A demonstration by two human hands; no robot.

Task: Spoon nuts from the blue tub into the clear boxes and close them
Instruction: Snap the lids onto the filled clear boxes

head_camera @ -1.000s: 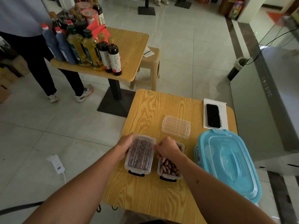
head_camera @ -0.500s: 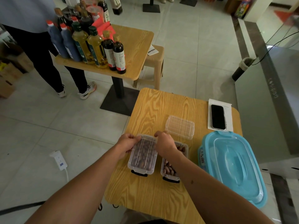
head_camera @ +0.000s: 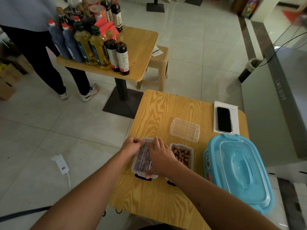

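Both hands on the lidded box [head_camera: 144,159], lower centre of frame, long axis running away from the camera. Left hand [head_camera: 132,146] grips its far-left corner, fingers curled; right hand [head_camera: 160,156] presses flat on the lid. Second box [head_camera: 182,155] just right holds nuts, unlidded; spare lid [head_camera: 184,129] lies beyond it. Blue tub [head_camera: 239,171] lower right, lid on. Right hand nearer the open box.

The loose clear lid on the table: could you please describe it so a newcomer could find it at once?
On the near wooden table, look left of the phone and just beyond the open box of nuts. The loose lid lies there alone, empty and ribbed, touched by neither hand.
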